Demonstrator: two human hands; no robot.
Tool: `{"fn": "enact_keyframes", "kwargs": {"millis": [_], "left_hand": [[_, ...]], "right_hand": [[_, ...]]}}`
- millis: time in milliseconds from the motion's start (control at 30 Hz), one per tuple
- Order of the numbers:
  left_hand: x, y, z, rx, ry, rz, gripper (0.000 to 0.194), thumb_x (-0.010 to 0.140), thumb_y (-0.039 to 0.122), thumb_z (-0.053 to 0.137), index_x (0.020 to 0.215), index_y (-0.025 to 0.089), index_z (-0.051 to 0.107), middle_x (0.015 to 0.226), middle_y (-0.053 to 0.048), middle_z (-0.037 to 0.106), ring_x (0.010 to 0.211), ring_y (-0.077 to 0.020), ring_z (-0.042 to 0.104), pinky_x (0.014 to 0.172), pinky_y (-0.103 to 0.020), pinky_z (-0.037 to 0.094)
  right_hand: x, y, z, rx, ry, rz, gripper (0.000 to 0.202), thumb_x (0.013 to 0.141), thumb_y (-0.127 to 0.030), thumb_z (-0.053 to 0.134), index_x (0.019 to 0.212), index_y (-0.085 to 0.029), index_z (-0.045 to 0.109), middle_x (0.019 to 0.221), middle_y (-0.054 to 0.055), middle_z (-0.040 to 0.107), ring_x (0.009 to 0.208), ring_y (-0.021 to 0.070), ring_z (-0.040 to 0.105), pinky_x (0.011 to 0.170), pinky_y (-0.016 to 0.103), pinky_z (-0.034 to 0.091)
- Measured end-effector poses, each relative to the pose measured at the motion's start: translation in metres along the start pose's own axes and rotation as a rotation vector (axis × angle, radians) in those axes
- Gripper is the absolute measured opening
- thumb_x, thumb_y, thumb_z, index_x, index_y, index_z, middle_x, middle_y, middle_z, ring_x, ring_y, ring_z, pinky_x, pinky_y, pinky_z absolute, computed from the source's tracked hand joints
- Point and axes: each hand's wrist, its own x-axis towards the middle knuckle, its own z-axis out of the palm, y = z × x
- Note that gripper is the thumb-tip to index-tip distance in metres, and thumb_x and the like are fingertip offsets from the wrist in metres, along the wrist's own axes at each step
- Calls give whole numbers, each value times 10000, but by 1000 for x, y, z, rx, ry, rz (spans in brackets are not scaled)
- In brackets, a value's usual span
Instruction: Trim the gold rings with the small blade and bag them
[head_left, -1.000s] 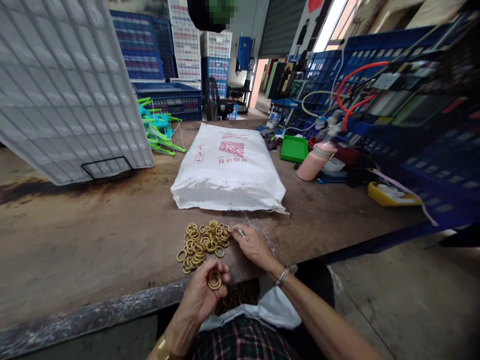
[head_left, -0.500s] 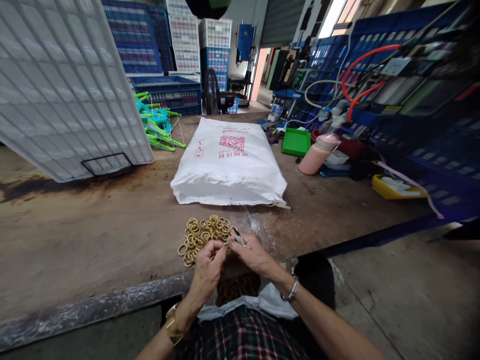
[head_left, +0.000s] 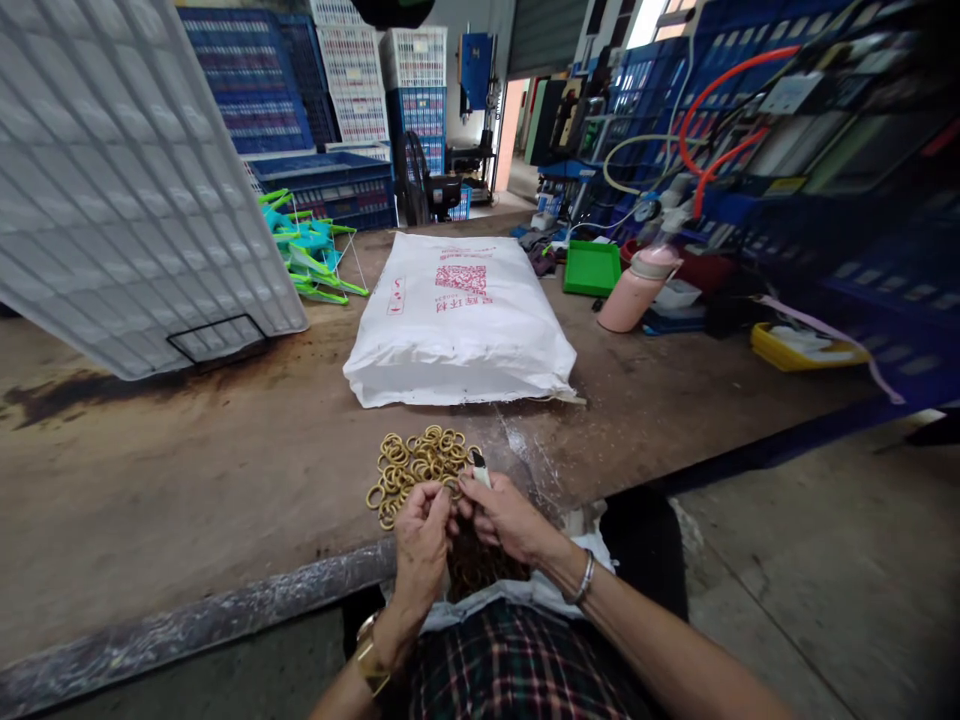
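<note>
White sack (head_left: 459,325) blocks way beyond gold-coloured rings (head_left: 421,456); passage left over tabletop (head_left: 225,480), up to pale crate (head_left: 142,200).

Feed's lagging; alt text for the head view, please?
The left hand and right hand seem to hold one ring between them, beside piled golden rings on a table; the right also holds a small tool. A white sack lies beyond.

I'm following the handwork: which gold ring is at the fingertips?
The gold ring between the left hand and right hand; the other gold rings lie heaped beyond.
</note>
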Motion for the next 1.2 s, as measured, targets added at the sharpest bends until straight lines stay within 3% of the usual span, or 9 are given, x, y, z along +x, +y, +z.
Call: {"fn": "enact_keyframes", "kwargs": {"millis": [267, 500, 800, 933, 1200], "left_hand": [[-3, 1, -7, 75, -63, -23, 352, 693, 513, 601, 753, 169, 559, 503, 67, 485, 361, -40, 380, 360, -152, 278], [-5, 4, -6, 116, -65, 16, 294, 728, 464, 576, 773, 173, 570, 516, 62, 490, 373, -49, 370, 388, -170, 300], [-7, -12, -12, 236, -30, 257, 189, 746, 368, 587, 796, 194, 642, 577, 20, 547, 479, -100, 460, 459, -205, 351], [-10, -7, -9, 160, -74, 167, 240, 747, 419, 577, 786, 182, 575, 548, 44, 530, 404, -69, 400, 406, -189, 317], [-11, 3, -5, 62, -340, -69, 367, 768, 519, 525, 659, 169, 497, 460, 71, 445, 328, -32, 298, 340, -168, 200]], "right_hand": [[7, -2, -14, -358, 65, -171, 199, 759, -324, 502, 633, -175, 460, 524, -76, 439, 407, 35, 303, 398, 168, 232], [4, -11, -16, -491, 72, -232, 146, 751, -275, 483, 646, -173, 490, 548, -63, 466, 486, 61, 369, 468, 179, 284], [-3, -21, -21, -624, 10, -320, 203, 775, -328, 489, 664, -165, 538, 580, -48, 515, 544, 77, 434, 544, 189, 339], [-5, -20, -24, -591, 6, -304, 166, 749, -291, 505, 662, -157, 553, 580, -44, 519, 548, 76, 432, 537, 183, 340], [-5, -15, -32, -561, -38, -285, 154, 737, -285, 525, 669, -156, 575, 597, -48, 497, 556, 71, 412, 538, 181, 330]]}}
